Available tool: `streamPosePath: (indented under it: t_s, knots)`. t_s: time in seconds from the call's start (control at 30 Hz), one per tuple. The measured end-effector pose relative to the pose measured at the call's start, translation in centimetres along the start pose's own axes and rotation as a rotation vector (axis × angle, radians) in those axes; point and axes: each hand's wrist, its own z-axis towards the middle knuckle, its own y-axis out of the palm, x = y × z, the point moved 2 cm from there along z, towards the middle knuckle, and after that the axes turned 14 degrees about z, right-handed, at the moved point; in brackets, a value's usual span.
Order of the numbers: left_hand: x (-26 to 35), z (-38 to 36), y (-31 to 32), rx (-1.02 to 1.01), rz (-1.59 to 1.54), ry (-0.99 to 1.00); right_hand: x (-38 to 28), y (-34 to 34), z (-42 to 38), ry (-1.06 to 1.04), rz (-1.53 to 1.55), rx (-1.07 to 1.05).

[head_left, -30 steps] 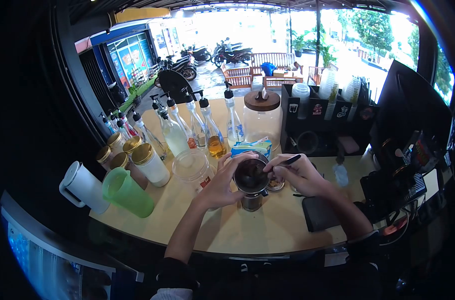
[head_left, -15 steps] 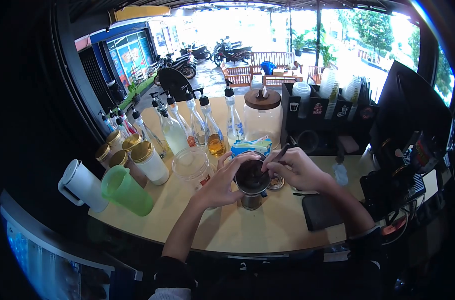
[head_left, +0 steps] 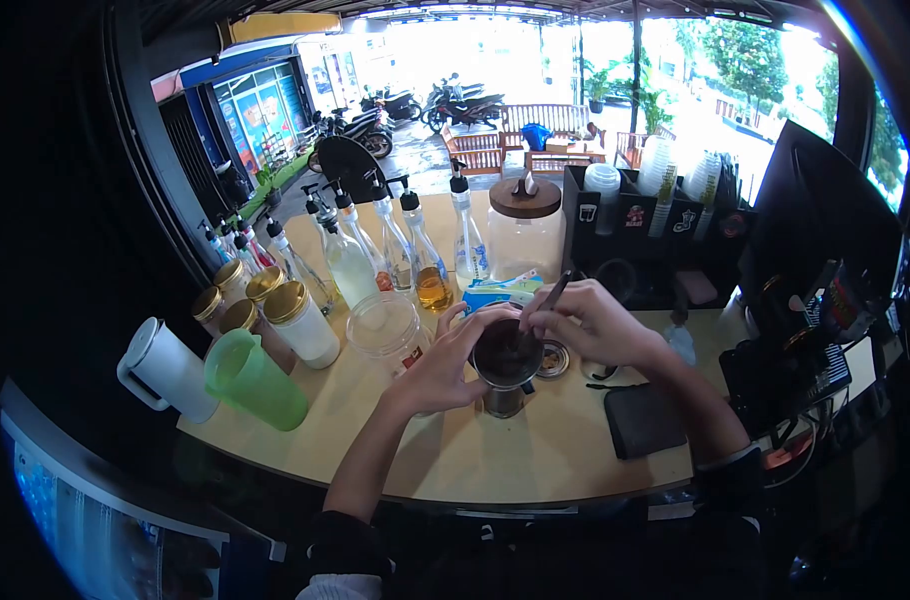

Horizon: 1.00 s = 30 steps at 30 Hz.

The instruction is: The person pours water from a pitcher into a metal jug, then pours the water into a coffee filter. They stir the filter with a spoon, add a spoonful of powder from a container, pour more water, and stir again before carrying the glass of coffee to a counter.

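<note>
A round vessel with dark contents (head_left: 505, 360) stands upright on the table in front of me. My left hand (head_left: 440, 365) is closed round its left side, fingers over the far rim and thumb at the near side. My right hand (head_left: 600, 325) pinches a slim dark-handled utensil (head_left: 553, 290) whose lower end dips into the vessel; its tip is hidden in the dark contents. A round lid with a patterned top (head_left: 552, 358) lies just right of the vessel. To the left, a clear plastic tub (head_left: 380, 325) stands close by my left hand.
Pump bottles (head_left: 435, 285) line the back left, near gold-lidded jars (head_left: 300, 325), a green jug (head_left: 255, 380) and a white pitcher (head_left: 165, 370). Behind the vessel are a blue-green packet (head_left: 490, 293) and a wooden-lidded jar (head_left: 525, 235). A black pouch (head_left: 643, 422) lies right.
My right hand has shifted slightly, and the utensil's handle now stands more upright and further left in the vessel. My left hand keeps its hold.
</note>
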Motion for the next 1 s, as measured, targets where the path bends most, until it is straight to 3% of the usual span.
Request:
streamPosePath:
  t_s: [0.07,0.13,0.23,0.27,0.77,0.83,1.0]
  knots:
    - [0.1,0.0,-0.1,0.011,0.008,0.012,0.1,0.0,0.0,0.059,0.018,0.035]
    - [0.2,-0.1,-0.3,-0.003,-0.002,0.000,0.1,0.5,-0.2,-0.056,0.024,-0.021]
    - [0.5,0.0,-0.4,0.003,-0.017,-0.004,0.2,0.2,-0.4,-0.059,0.008,0.037]
    - [0.5,-0.1,-0.4,0.025,-0.022,-0.001,0.4,0.2,-0.4,0.017,0.067,0.080]
    - [0.7,0.0,-0.3,0.004,0.040,0.014,0.3,-0.2,-0.3,0.092,-0.010,0.053]
    - [0.6,0.1,-0.3,-0.001,0.045,0.012,0.6,0.0,0.2,-0.103,0.009,-0.057]
    - [0.8,0.0,-0.6,0.007,0.043,0.011,0.1,-0.8,1.0,-0.056,-0.037,-0.065]
